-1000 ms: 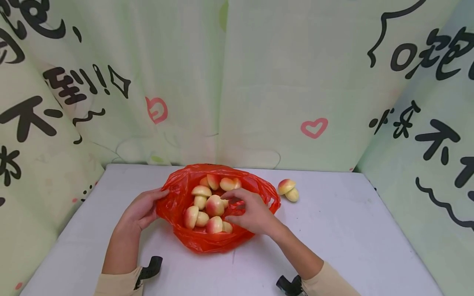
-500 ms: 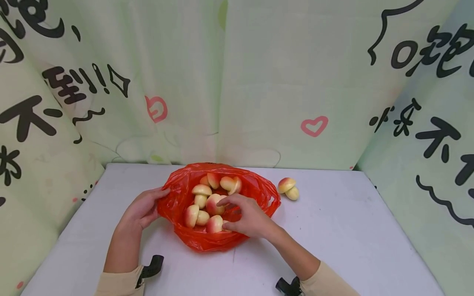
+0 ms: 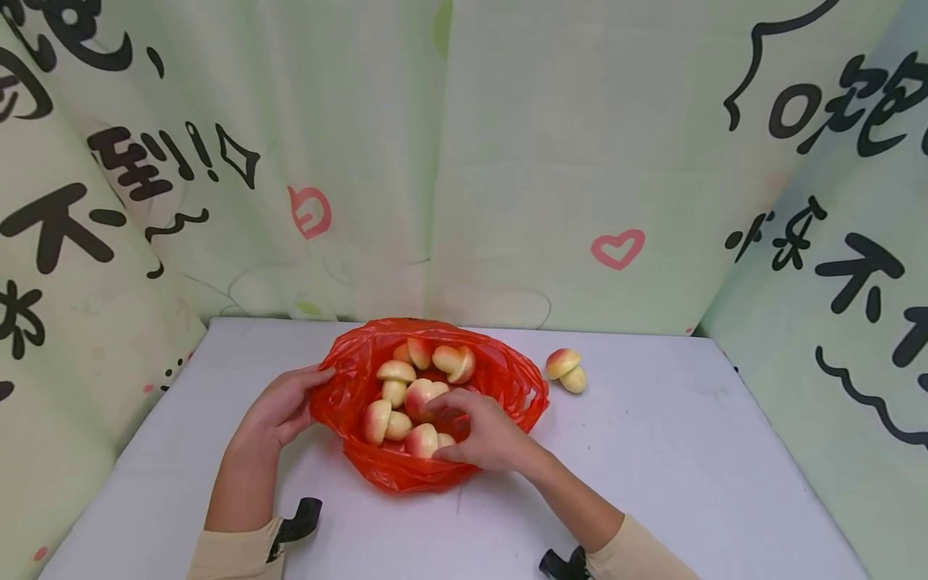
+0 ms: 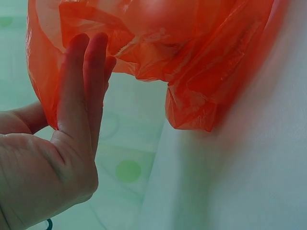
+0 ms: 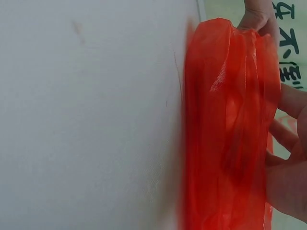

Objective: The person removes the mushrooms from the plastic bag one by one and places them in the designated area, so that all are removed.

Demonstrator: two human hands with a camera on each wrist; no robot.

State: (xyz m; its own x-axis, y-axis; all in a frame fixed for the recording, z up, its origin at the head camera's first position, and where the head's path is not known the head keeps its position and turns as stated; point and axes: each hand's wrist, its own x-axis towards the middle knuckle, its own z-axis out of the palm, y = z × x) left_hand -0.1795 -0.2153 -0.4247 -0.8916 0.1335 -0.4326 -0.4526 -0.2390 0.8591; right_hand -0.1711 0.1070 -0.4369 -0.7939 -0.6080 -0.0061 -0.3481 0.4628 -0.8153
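An open red plastic bag (image 3: 391, 475) rests on the table with several mushroom shapes in it, pale yellow with reddish caps. At its left rim my left hand (image 3: 286, 407) pinches the plastic; in the left wrist view two fingers (image 4: 74, 88) lie along the outside of the bag. My right hand (image 3: 486, 427) reaches over the right side of the mouth, fingers parted. Its thumb is by the front mushroom (image 3: 422, 441), and its forefinger overlaps the middle mushroom (image 3: 419, 398). In the right wrist view the bag's side partly hides this hand (image 5: 290, 163).
One more mushroom (image 3: 565, 370) lies on the white table (image 3: 652, 451), just right of the bag. A pale green curtain (image 3: 522, 161) with black lettering and pink hearts encloses the back and sides. Black wrist mounts (image 3: 299, 519) stick out from the sleeves.
My right hand has shifted left and toward the front of the bag, its thumb and fingers lower over the mushrooms. The back right mushroom shows more fully. My left hand keeps its place.
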